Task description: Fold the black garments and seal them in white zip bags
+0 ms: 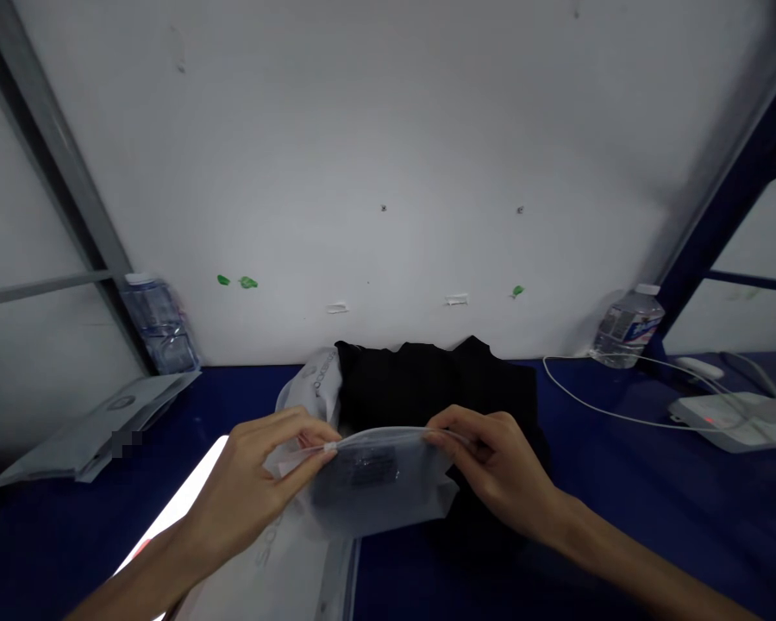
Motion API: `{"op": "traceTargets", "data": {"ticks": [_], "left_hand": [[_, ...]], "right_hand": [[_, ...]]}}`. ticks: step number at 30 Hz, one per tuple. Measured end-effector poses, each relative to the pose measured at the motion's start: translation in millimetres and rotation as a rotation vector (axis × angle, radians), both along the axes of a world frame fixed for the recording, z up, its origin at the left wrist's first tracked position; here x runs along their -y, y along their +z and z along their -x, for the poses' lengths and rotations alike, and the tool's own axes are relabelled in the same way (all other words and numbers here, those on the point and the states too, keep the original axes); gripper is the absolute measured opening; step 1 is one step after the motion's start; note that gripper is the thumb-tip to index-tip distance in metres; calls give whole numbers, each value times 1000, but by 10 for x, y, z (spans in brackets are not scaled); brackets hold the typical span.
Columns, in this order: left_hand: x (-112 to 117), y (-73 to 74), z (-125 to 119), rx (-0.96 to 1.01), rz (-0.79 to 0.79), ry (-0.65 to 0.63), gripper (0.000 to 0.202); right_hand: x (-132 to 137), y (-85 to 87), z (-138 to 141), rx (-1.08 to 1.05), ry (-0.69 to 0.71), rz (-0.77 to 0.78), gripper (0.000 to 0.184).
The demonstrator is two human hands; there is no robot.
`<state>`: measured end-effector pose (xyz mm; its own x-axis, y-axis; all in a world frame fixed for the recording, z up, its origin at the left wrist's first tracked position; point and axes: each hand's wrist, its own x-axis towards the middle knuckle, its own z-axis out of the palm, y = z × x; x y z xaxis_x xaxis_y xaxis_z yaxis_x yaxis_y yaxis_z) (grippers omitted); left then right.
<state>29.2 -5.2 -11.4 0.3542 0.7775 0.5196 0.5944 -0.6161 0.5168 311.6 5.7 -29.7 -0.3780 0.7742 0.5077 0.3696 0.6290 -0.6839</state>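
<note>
A frosted zip bag (388, 500) hangs between my two hands, its slider edge uppermost. My left hand (278, 466) is closed, thumb and forefinger pinching the bag at the small white slider (329, 446). The fingers of my right hand (485, 448) pinch the top edge farther right. Through the cloudy plastic a dark patch shows; I cannot tell whether it is inside or behind. Folded black cloth (427, 379) lies behind the bag, by the wall. Beside it on the left is a whitish plastic bag with printed letters (320, 384), partly hidden by my left hand.
Flat grey plastic packs (103, 423) lie on the blue table (595, 483) at left. Clear bottles (161, 323) (630, 326) stand against the wall on both sides. A white cable (595, 410) loops near a white power strip (730, 423). A bright white panel (181, 500) lies under my left forearm.
</note>
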Motion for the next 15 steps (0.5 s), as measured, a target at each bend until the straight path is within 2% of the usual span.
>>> {"op": "traceTargets", "data": {"ticks": [9,15], "left_hand": [[24,-19,-40,-38,-84,-11,13],[-1,-34,-7,-56,-100,2,13]], "right_hand": [[25,33,38,3,7,-2,24],[63,53,30,57,23,-73,20]]}}
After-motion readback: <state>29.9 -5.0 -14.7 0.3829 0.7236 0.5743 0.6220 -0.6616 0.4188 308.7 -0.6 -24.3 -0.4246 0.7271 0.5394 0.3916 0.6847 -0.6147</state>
